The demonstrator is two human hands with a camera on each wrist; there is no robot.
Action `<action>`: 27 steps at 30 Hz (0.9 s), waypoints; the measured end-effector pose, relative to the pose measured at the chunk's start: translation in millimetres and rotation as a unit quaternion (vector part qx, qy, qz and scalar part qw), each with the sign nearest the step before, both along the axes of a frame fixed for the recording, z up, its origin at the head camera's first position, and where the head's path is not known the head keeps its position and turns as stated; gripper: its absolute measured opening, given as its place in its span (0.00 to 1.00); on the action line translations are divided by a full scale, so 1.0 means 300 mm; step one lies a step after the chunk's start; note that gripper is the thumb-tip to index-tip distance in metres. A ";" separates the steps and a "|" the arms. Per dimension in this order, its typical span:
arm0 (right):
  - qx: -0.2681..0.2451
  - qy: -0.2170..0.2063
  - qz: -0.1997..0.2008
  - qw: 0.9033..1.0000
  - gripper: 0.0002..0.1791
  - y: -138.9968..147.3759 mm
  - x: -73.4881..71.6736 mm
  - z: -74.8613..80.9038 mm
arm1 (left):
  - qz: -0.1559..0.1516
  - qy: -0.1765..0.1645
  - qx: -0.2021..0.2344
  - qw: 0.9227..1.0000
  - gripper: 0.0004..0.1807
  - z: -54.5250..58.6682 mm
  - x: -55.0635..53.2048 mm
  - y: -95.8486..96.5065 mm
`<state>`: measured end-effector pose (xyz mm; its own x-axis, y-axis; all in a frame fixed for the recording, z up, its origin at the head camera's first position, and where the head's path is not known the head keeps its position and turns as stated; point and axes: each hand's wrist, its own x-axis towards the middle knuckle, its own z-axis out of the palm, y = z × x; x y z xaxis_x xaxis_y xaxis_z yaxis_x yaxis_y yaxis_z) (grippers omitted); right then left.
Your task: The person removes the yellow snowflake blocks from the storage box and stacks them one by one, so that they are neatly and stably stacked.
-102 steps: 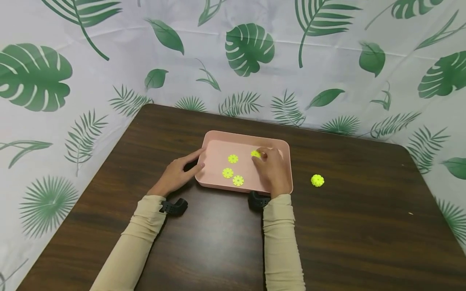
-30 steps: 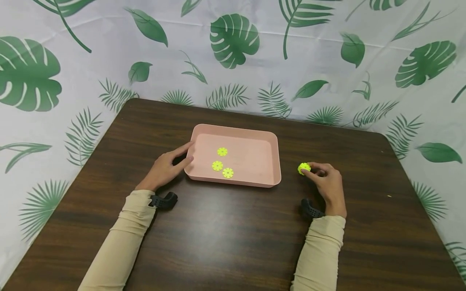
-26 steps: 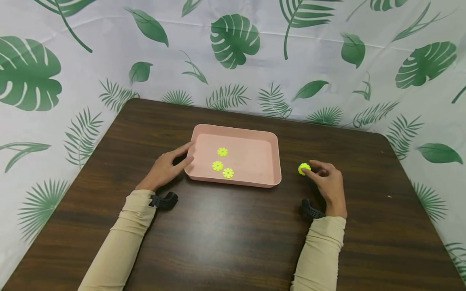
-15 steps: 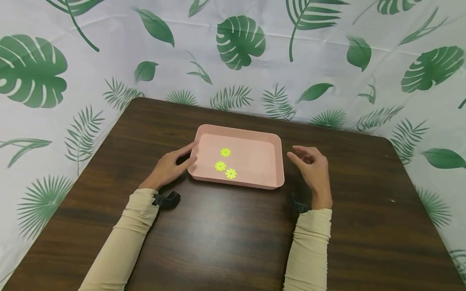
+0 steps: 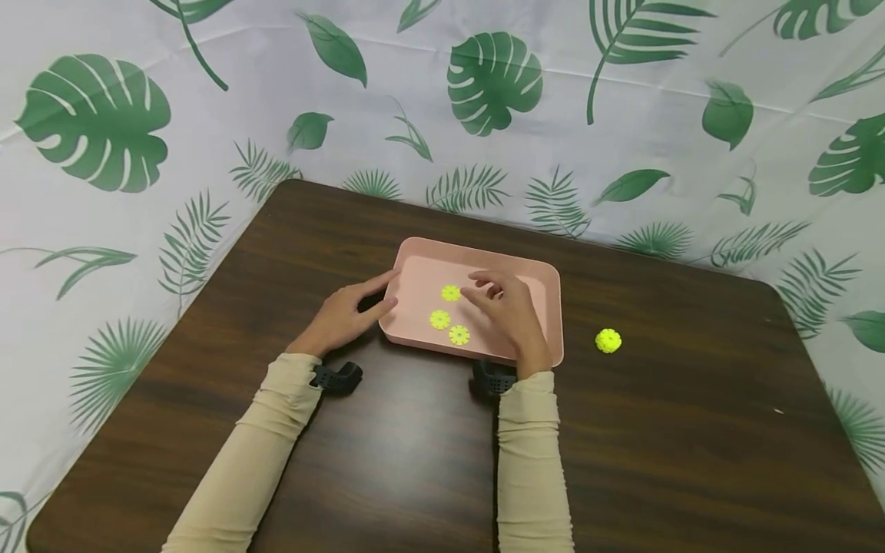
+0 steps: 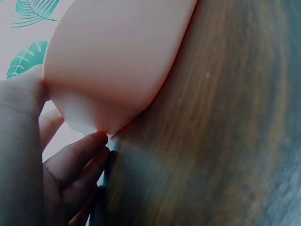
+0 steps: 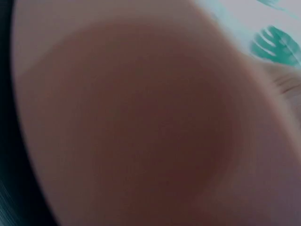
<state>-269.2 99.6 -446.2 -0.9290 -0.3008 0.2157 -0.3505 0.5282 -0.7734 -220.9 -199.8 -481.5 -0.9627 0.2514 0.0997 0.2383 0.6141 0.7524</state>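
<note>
Here is the right hand (image 5: 510,309), out over the pink tray (image 5: 423,278), thumb and forefinger parted with a gap between the tips, fingers lightly bent, pinching nothing that shows. The thumb tip sits right beside the far disc (image 5: 445,294), one of three yellow-green notched discs lying flat on the tray floor; whether it touches, I can't tell from this angle. The middle disc (image 5: 435,320) lies nearer the person, and the near disc (image 5: 454,336) is just beside that one, closest to the tray's front wall. Over at the left end, the left hand (image 5: 342,315) has thumb and forefinger spread in a wide V, their tips against the tray's edge, and the left wrist view shows fingertips meeting the outside of the tray corner. Off to the right, apart from the tray, a stack (image 5: 608,340) of yellow-green discs sits on the dark wood-grain table (image 5: 664,430). Both arms come in from the bottom in beige sleeves (image 5: 532,461), a black wrist mount (image 5: 340,378) at each cuff. Behind it all runs a white cloth (image 5: 408,69) printed with green leaves. The right wrist view is mostly blur, so the grip reads only from the head camera.
</note>
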 end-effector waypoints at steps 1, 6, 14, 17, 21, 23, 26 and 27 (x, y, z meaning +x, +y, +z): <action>0.005 -0.006 0.008 1.000 0.20 -0.014 -0.001 -0.005 | -0.001 0.001 0.000 1.000 0.35 0.003 -0.002 0.005; 0.051 -0.020 0.027 0.998 0.22 -0.057 -0.009 -0.013 | -0.006 0.007 -0.002 1.000 0.35 0.014 -0.015 0.019; 0.102 -0.052 0.023 0.993 0.24 -0.076 -0.012 -0.009 | -0.001 0.004 -0.003 1.000 0.34 0.013 -0.021 0.016; 0.101 -0.076 0.017 0.992 0.22 -0.081 -0.011 -0.012 | 0.002 0.003 -0.001 1.000 0.35 0.009 -0.018 0.014; 0.096 -0.070 0.016 0.993 0.20 -0.086 -0.011 -0.018 | 0.004 0.002 0.003 1.000 0.35 0.004 -0.011 0.011; 0.088 -0.066 0.018 0.994 0.19 -0.088 -0.009 -0.020 | 0.005 0.002 0.004 1.000 0.34 0.001 -0.008 0.009; 0.074 -0.067 0.017 0.995 0.19 -0.092 -0.003 -0.023 | 0.008 -0.001 0.006 1.000 0.34 -0.004 -0.004 0.006; 0.067 -0.072 0.015 0.995 0.19 -0.094 0.000 -0.024 | 0.009 -0.002 0.006 1.000 0.34 -0.006 -0.002 0.005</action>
<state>-269.1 71.5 -453.3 -0.9376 -0.3457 0.0378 -0.2588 0.6212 -0.7397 -221.6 -198.3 -483.2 -0.9674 0.2334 0.0988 0.2246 0.6085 0.7611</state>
